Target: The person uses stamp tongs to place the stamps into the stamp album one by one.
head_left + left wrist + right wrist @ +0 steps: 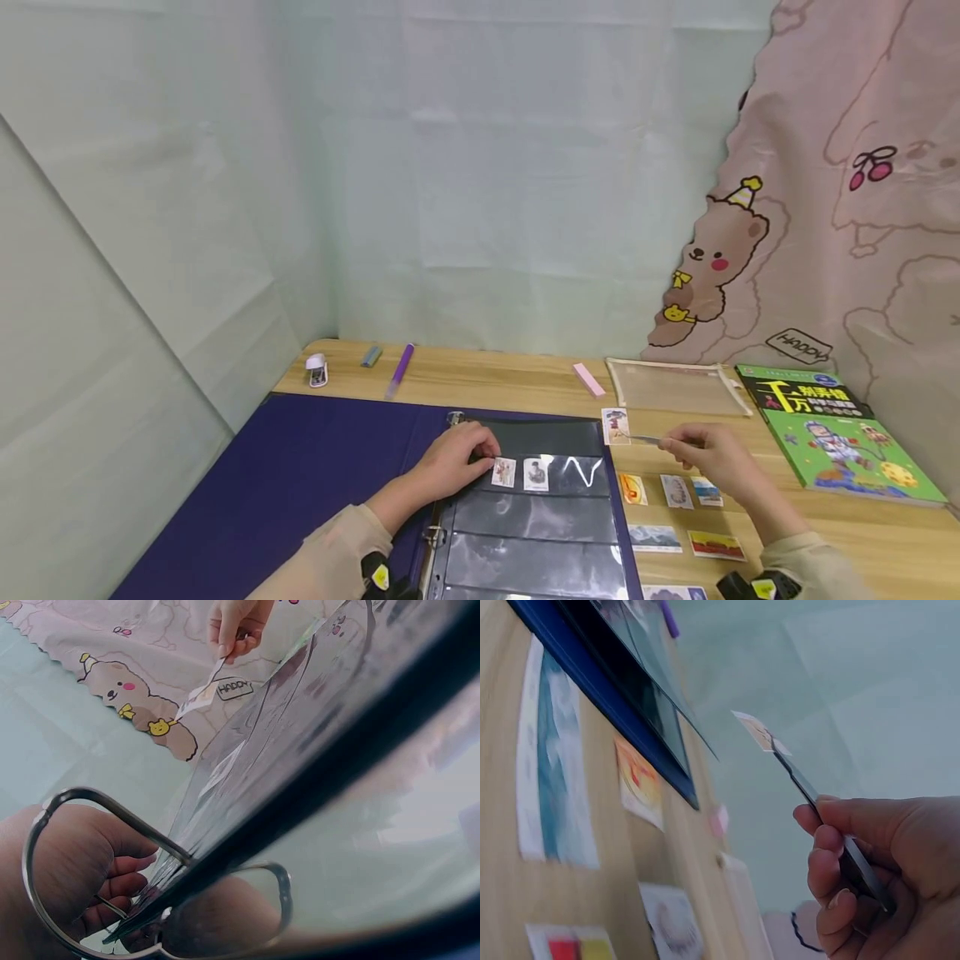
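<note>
My left hand (459,454) is at the inner side of a black stamp album page (525,521), thumb and bent index finger pinching the edge of a clear pocket strip (558,477). Two small stamps, one reddish (504,472) and one grey (536,474), sit in that pocket row beside the fingertips. Off the page's right edge, my right hand (701,454) grips metal tweezers (810,796). Their tips hold a white-bordered stamp (616,426) with a small figure on it, raised in the air in the right wrist view. Metal binder rings (82,796) partly cover my left fingers in the left wrist view.
Right of the album lie several loose stamps (677,492). A green book (840,442) and a mesh pouch (675,387) are at the back right. Along the back edge are a pink eraser-like block (588,380), a purple pen (401,371) and a small white device (317,370).
</note>
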### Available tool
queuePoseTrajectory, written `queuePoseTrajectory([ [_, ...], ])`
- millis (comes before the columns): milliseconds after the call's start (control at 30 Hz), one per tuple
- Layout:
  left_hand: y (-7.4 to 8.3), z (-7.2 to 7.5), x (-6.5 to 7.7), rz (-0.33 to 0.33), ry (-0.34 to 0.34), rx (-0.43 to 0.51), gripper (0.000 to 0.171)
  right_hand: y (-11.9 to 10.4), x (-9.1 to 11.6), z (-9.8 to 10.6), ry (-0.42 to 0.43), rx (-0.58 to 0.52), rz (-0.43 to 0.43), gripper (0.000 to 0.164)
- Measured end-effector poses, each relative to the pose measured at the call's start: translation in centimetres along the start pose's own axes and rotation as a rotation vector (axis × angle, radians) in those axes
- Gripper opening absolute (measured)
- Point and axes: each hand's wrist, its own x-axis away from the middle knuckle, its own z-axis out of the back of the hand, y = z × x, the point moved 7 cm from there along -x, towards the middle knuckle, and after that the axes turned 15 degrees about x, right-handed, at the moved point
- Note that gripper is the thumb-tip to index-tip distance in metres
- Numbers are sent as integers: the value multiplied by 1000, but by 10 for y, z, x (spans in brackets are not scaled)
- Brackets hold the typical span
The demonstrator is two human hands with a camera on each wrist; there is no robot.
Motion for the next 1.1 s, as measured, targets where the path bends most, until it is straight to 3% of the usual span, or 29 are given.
queuePoseTrajectory([
  [400,2,0,1,-12,8,6,7,-19,-15,-28,-5,-45,10,21],
  [700,0,-1,2,-17,-2,13,8,-33,-17,-39,-13,-99,82,20],
  [1100,1,0,2,-17,5,7,8,-40,-20,-49,-28,-55,133,15],
])
